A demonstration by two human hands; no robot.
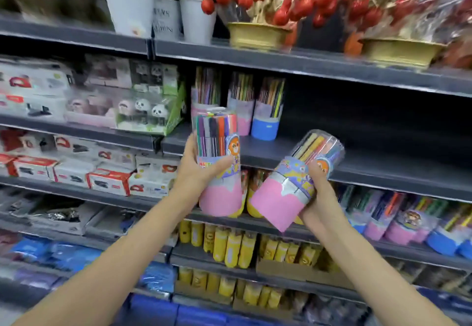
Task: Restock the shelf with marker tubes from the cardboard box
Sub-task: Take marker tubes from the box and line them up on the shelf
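While shelf (357,170) gap is faced, upright tube (219,162) gripped in left hand (201,170), tilted tube (296,185) in right hand (319,193); both raised near shelf edge, likely for placement beside stocked tubes (255,106). Box not seen.

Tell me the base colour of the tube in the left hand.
Pink, on the tube in the left hand; head view.

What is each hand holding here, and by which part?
Left hand grips an upright pink-based marker tube around its middle. Right hand grips a tilted marker tube by its lower half.
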